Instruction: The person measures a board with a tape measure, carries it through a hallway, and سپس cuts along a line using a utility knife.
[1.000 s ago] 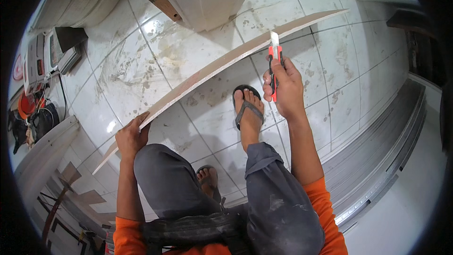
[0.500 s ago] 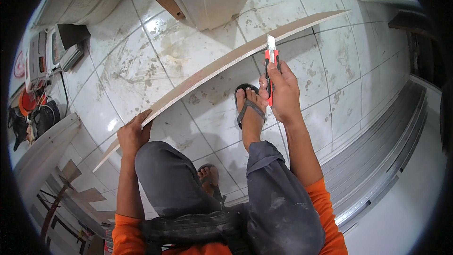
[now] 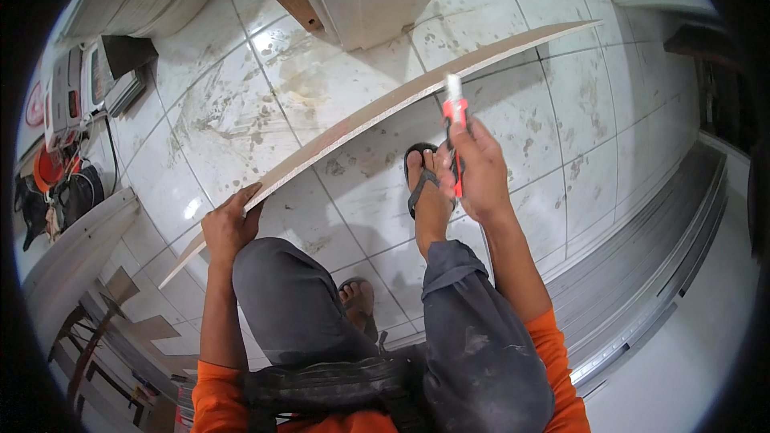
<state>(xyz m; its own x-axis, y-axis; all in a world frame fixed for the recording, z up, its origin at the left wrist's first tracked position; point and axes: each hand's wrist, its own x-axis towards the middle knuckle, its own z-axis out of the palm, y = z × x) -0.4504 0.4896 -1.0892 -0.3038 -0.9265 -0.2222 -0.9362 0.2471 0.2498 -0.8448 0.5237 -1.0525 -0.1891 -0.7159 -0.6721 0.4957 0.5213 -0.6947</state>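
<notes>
A long, thin board (image 3: 353,126) with a brown face and a pale cut edge stands on its edge across the floor in front of me, running from lower left to upper right. Near its left end, my left hand (image 3: 230,226) grips the top edge, thumb on the near side. In my right hand (image 3: 479,172) is a red and black utility knife (image 3: 455,111), its blade out and pointing up toward the board. The blade is slightly blurred and appears close to the board's edge; whether it touches, I cannot tell.
White floor tiles (image 3: 216,124) carry grey smears. A pale panel (image 3: 365,0) rises beyond the board. Grey metal profiles (image 3: 642,248) lie along the right side. At left are a device with a black flap (image 3: 127,56) and an orange round object (image 3: 48,170). My sandalled feet are below the board.
My right hand has drawn the utility knife slightly down and tilted it a little leftward. The left hand keeps its hold, and the board stays nearly where it was.
</notes>
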